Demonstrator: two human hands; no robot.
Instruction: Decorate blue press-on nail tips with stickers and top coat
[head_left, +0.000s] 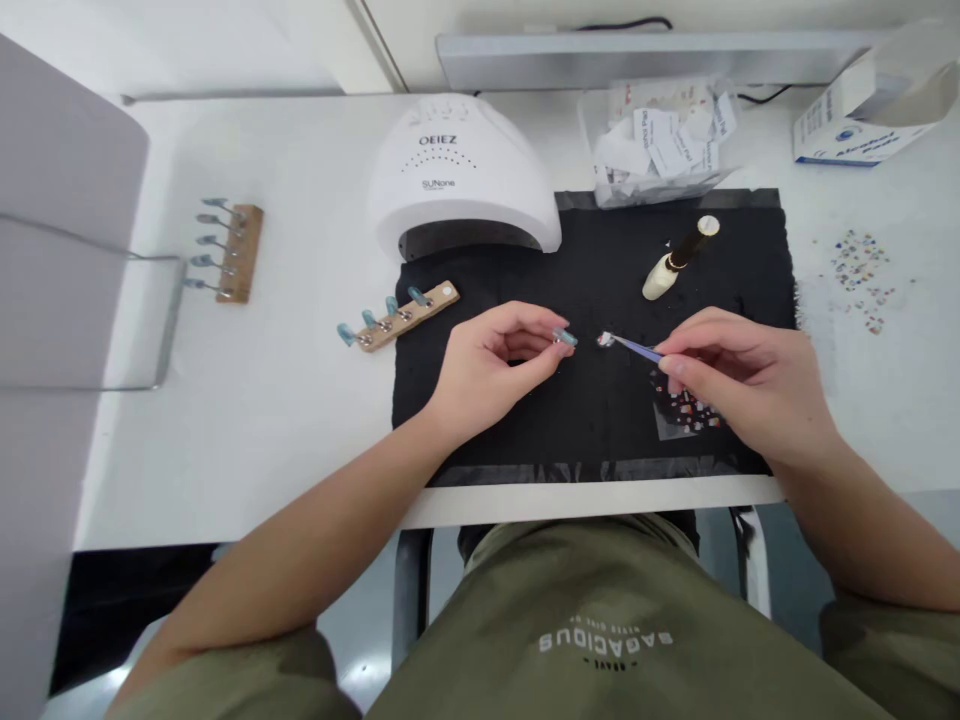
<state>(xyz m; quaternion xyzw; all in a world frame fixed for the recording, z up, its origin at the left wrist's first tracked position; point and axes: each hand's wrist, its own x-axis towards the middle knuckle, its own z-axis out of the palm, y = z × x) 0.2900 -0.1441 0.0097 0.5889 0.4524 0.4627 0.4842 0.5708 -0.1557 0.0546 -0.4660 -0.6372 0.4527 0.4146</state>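
Observation:
Between the thumb and fingers of my left hand (499,360) is a blue-grey false nail (565,337), held over the black cloth (525,440). My right hand (742,375) grips lilac tweezers (637,350), their tips pointing left. At the tips is a small whitish and red piece (606,340), likely a sticker; whether it is pinched or lies on the cloth I cannot tell. The piece is a short way right of the nail, apart from it. Partly under my right hand lies a clear sheet of small stickers (679,415).
A wooden stand with blue-grey nails (405,315) lies left of my left hand, another nail stand (244,255) farther left. Behind are a white nail lamp (465,180), a polish bottle (664,275), a tub of pad packets (660,140) and an open box (862,120). Loose gems (859,265) lie right.

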